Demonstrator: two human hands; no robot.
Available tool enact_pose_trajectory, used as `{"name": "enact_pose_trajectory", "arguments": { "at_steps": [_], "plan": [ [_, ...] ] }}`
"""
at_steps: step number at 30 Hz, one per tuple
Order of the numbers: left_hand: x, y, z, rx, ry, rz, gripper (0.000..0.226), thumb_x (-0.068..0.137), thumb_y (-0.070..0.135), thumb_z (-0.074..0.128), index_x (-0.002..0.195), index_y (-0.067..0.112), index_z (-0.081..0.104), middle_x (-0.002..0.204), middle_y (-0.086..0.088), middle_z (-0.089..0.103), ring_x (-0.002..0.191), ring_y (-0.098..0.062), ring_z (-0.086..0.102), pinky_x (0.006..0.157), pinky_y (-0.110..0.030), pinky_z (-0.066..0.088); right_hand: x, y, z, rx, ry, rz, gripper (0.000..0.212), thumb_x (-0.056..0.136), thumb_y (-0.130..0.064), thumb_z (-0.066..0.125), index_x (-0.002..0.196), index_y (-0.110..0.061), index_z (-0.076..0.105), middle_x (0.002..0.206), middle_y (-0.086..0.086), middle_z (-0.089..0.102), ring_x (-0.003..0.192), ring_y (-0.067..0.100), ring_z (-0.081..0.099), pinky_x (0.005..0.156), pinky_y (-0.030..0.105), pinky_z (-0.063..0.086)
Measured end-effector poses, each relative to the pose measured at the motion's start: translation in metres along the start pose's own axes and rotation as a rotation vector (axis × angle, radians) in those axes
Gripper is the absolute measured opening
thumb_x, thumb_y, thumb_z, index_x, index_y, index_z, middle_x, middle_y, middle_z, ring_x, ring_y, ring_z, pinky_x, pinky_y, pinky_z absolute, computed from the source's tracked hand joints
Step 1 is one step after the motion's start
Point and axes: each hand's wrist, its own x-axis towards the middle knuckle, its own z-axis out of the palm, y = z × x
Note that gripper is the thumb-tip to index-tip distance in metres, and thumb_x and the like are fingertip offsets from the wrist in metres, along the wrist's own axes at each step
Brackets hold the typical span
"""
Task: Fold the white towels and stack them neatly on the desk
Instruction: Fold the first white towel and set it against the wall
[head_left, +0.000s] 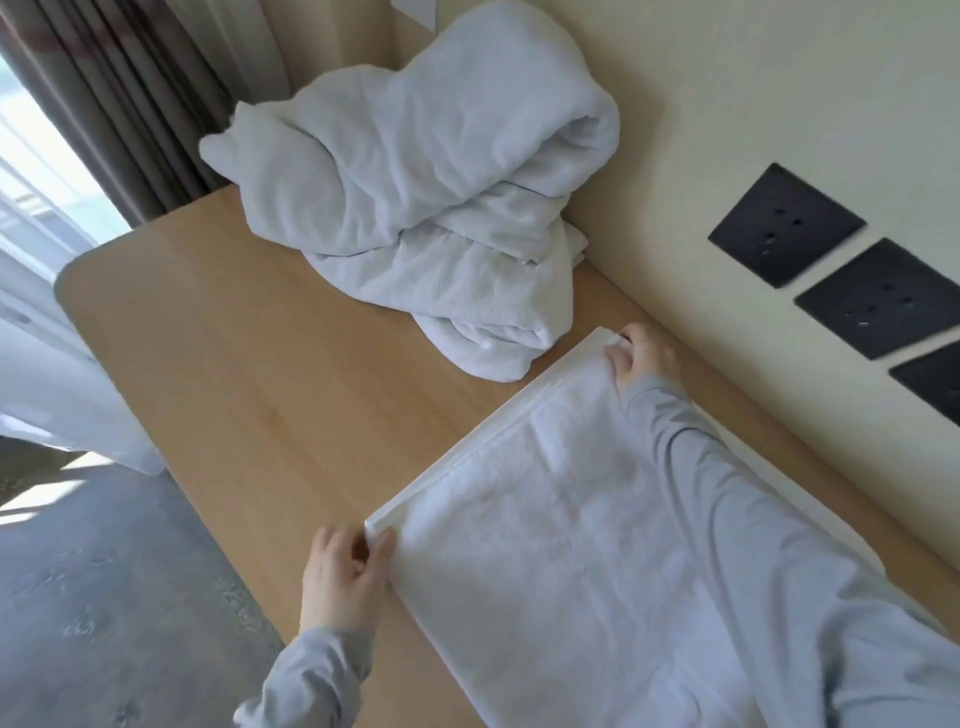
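The left hand (345, 566) pinches the near corner of the towel (571, 545); the right hand (641, 358) grips its far corner. It lies flat on the table (234, 364) between them. A crumpled pile (415, 208) sits just beyond the right hand.

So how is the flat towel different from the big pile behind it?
The flat towel lies smooth and spread out; the pile is crumpled and tall. The left hand and right hand hold the flat towel's corners; nothing touches the pile. Both are white and on the desk.
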Motion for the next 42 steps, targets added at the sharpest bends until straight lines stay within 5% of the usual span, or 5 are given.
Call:
{"name": "enact_pose_trajectory", "arguments": {
  "at_steps": [8, 14, 22, 32, 42],
  "plan": [
    [0.012, 0.047, 0.031, 0.378, -0.084, 0.457, 0.036, 0.084, 0.038, 0.06, 0.11, 0.013, 0.064, 0.103, -0.003, 0.058, 0.1, -0.028, 0.051, 0.086, -0.037, 0.032, -0.009, 0.007, -0.019, -0.314, 0.017, -0.819, 0.034, 0.073, 0.011, 0.062, 0.1, -0.008, 0.07, 0.105, 0.003, 0.068, 0.104, 0.03, 0.059, 0.086, 0.044, 0.04],
    [0.024, 0.039, 0.032, 0.224, -0.117, 0.338, 0.031, 0.072, 0.029, 0.078, 0.094, 0.011, 0.065, 0.091, 0.002, 0.053, 0.09, -0.02, 0.042, 0.08, -0.026, 0.022, 0.001, -0.007, -0.024, -0.589, -0.263, -0.706, 0.028, 0.089, -0.021, 0.056, 0.117, -0.016, 0.057, 0.119, 0.0, 0.053, 0.117, 0.02, 0.042, 0.097, 0.034, 0.026],
    [0.034, 0.034, 0.017, 0.097, -0.275, 0.361, 0.016, 0.086, 0.019, 0.063, 0.078, 0.013, 0.051, 0.072, 0.006, 0.055, 0.077, -0.018, 0.042, 0.069, -0.011, 0.031, 0.016, -0.031, -0.022, -0.68, -0.369, -0.529, 0.008, 0.097, -0.027, 0.042, 0.095, -0.019, 0.04, 0.07, -0.003, 0.048, 0.074, 0.022, 0.049, 0.1, 0.041, 0.033],
    [0.046, 0.029, 0.009, 0.065, -0.346, 0.312, 0.019, 0.088, 0.012, 0.058, 0.072, 0.018, 0.051, 0.057, 0.01, 0.049, 0.056, -0.002, 0.046, 0.054, -0.011, 0.037, 0.028, -0.042, -0.01, -0.806, -0.26, -0.508, 0.052, 0.091, -0.05, 0.045, 0.113, -0.003, 0.045, 0.089, 0.016, 0.066, 0.087, 0.032, 0.06, 0.062, 0.032, 0.034],
    [0.029, 0.025, 0.017, 0.075, -0.072, 0.271, 0.018, 0.078, 0.017, 0.07, 0.073, 0.014, 0.053, 0.069, 0.006, 0.055, 0.065, -0.004, 0.051, 0.057, -0.011, 0.034, -0.002, -0.018, -0.011, 0.132, -0.055, 0.036, 0.045, 0.076, -0.039, 0.073, 0.108, -0.01, 0.059, 0.103, 0.009, 0.064, 0.098, 0.026, 0.058, 0.082, 0.03, 0.044]
  ]
}}
